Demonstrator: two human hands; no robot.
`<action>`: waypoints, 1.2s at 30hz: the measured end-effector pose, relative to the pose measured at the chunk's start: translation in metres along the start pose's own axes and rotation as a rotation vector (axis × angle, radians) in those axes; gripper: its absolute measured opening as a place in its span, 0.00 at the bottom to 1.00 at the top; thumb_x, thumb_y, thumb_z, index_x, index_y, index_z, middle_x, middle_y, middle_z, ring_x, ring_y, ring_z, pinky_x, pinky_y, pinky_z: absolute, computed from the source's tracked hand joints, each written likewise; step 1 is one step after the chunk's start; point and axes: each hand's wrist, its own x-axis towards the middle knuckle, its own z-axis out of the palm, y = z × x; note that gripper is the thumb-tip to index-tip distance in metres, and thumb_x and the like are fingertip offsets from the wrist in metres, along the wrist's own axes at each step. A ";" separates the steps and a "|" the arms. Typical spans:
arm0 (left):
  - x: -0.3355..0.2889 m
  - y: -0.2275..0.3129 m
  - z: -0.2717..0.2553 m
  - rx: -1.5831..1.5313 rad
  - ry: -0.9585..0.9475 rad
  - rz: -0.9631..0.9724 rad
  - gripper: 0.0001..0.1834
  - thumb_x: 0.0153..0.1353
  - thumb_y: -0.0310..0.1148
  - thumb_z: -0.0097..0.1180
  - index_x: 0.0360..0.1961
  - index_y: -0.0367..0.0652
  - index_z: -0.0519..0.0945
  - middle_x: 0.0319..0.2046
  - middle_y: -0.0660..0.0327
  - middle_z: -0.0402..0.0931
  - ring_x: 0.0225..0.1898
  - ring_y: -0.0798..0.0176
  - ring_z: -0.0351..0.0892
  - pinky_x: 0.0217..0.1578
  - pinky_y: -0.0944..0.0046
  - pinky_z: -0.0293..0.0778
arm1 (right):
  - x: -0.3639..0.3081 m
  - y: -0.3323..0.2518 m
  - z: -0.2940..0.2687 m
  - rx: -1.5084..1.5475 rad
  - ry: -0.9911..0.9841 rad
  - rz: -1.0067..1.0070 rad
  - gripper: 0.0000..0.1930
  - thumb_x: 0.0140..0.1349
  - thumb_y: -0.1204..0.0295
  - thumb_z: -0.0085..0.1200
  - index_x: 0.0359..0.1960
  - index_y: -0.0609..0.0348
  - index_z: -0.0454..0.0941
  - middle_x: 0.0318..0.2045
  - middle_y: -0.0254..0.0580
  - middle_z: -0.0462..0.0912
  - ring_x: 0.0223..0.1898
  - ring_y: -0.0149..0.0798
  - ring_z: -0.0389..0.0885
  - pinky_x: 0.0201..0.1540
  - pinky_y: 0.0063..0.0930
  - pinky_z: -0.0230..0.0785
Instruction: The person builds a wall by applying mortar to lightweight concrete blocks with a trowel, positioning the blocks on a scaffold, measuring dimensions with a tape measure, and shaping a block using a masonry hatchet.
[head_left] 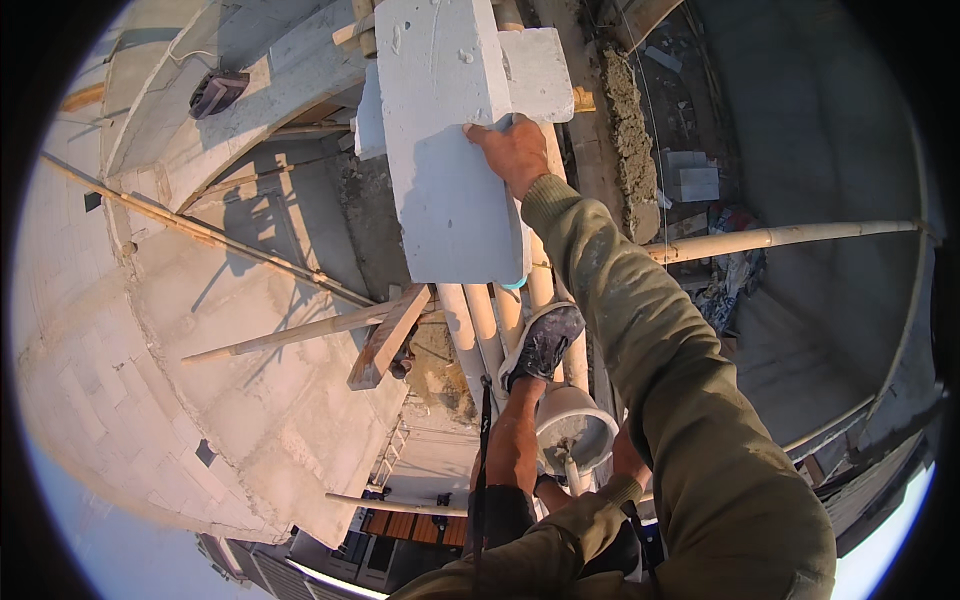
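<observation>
A long white lightweight concrete block (450, 190) lies at the upper middle, above bamboo poles. My right hand (512, 153) grips its right edge, the thumb on the top face and the fingers partly hidden. A second white block (538, 75) shows beneath and to the right of it. Below, a grey bucket (598, 415) holds grey mortar, and a pale stick-like handle (573, 474) sticks out of it. My left hand (628, 459) is beside the bucket, mostly covered by my right sleeve; its fingers do not show.
My shoe (550, 342) stands on the bundled bamboo poles (481, 325), high above the ground. A wooden beam (388, 340) and a bamboo pole (335, 330) cross at the left. Another pole (790, 236) runs right. Beside a mortar-topped wall (632, 145), blocks (692, 180) lie lower down.
</observation>
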 end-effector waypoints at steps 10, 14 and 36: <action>-0.054 -0.079 -0.021 0.510 -0.514 -0.135 0.14 0.63 0.35 0.58 0.29 0.32 0.76 0.25 0.46 0.78 0.30 0.47 0.81 0.36 0.52 0.76 | -0.135 0.087 -0.132 0.175 -0.392 -0.174 0.16 0.61 0.66 0.57 0.40 0.70 0.84 0.30 0.45 0.86 0.32 0.35 0.83 0.40 0.31 0.76; -0.080 -0.084 -0.025 0.686 -0.912 -0.498 0.15 0.62 0.36 0.58 0.32 0.31 0.82 0.30 0.44 0.83 0.35 0.47 0.86 0.39 0.50 0.78 | -0.237 0.253 -0.220 -0.039 -0.168 0.044 0.17 0.69 0.59 0.58 0.36 0.65 0.83 0.28 0.46 0.87 0.29 0.35 0.88 0.38 0.33 0.79; -0.014 -0.079 -0.079 0.263 0.166 -0.173 0.09 0.69 0.31 0.49 0.42 0.35 0.77 0.37 0.55 0.80 0.40 0.56 0.83 0.37 0.58 0.76 | -0.563 0.406 -0.066 -0.670 -0.593 0.414 0.26 0.65 0.61 0.50 0.62 0.64 0.72 0.56 0.57 0.76 0.60 0.54 0.71 0.60 0.49 0.61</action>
